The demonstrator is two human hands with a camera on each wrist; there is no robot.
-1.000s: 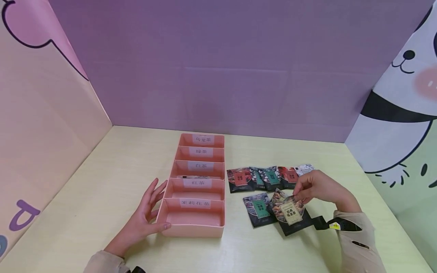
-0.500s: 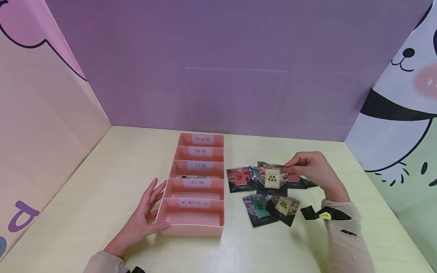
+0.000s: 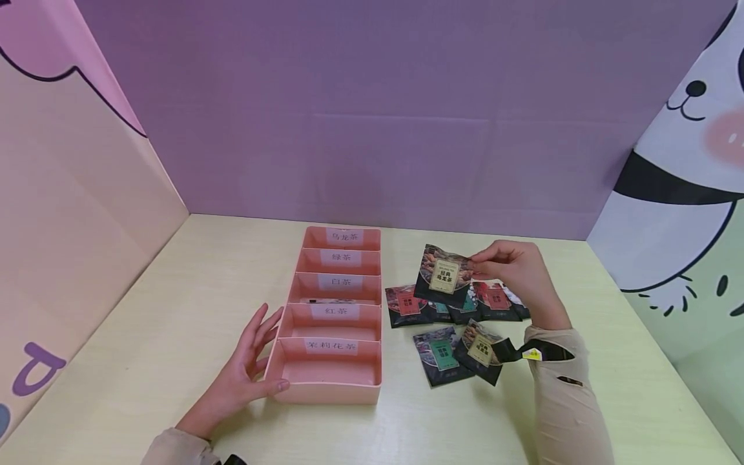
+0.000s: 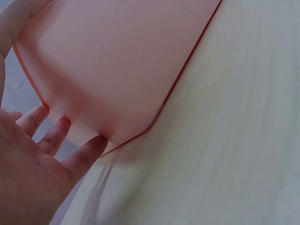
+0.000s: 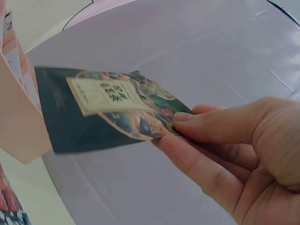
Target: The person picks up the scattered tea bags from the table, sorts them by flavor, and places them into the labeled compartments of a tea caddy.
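My right hand [image 3: 514, 274] pinches a tea sachet [image 3: 444, 274] with a cream label between thumb and fingers, raised above the other sachets. The right wrist view shows the same sachet [image 5: 105, 110] gripped by its edge, its dark end pointing left. With spread, fairly straight fingers, my left hand [image 3: 247, 368] touches the near left corner of a pink divided box [image 3: 331, 392]. Up close, fingertips [image 4: 98, 143] press lightly on the box's wall [image 4: 122, 65]. White labels with Chinese characters mark its compartments; a flat packet [image 3: 331, 301] partly shows in the middle one.
Right of the box lies a row of sachets, including a red-labelled one [image 3: 409, 307] and another red-labelled one [image 3: 494, 298]. Nearer me, a green-labelled sachet [image 3: 443, 356] touches a cream-labelled one [image 3: 479, 351]. A purple wall [image 3: 372, 129] rises behind the table [image 3: 232, 258].
My right hand has lifted the cream-labelled sachet off the near pair and carried it away from me and leftward, above the back row. The left hand stays against the box.
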